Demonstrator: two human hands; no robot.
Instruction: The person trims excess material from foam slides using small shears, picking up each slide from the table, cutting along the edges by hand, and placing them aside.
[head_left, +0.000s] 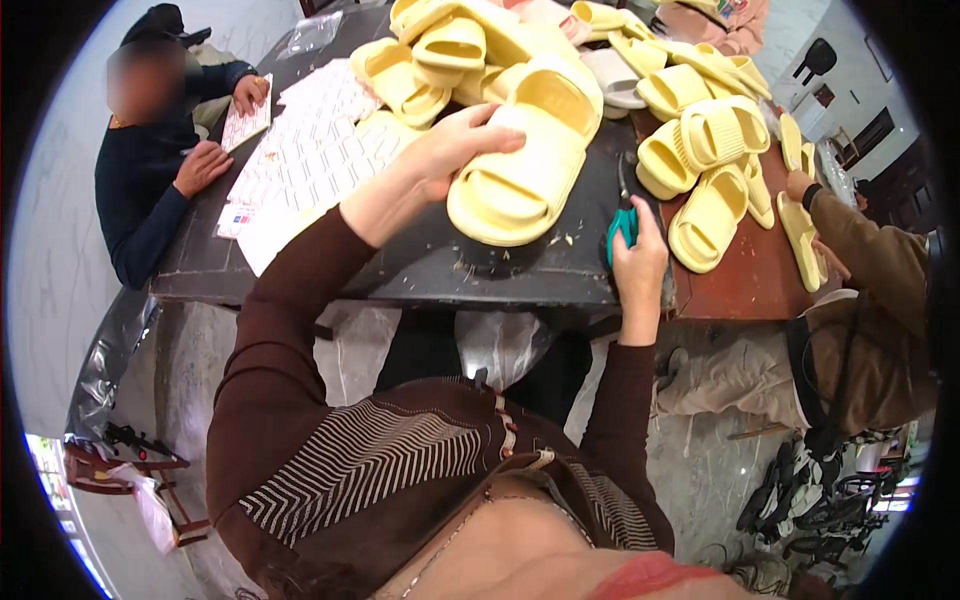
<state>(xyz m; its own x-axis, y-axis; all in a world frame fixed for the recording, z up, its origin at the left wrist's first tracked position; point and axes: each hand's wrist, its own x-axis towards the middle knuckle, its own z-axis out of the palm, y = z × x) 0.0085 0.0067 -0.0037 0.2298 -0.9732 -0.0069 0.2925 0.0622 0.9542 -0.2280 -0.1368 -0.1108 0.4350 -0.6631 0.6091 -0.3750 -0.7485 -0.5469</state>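
My left hand point(455, 150) grips a pale yellow slide slipper point(535, 175) by its side, thumb across the strap, with the toe end pointing toward me over the black table. To the right, my right hand point(642, 265) is closed round the teal handles of a pair of scissors point(622, 228). Their dark blades point away from me, apart from the slipper. A heap of yellow slippers point(450, 50) lies just beyond my left hand. More yellow slippers point(710, 205) are piled right of the scissors.
Printed white sheets point(310, 140) cover the table's left part. A person in dark clothes point(150, 190) sits at left with hands on a pad point(247, 115). At right, a person in a brown sleeve point(860, 225) handles a slipper point(798, 235) over the reddish table point(735, 290). Small scraps dot the black tabletop point(420, 265).
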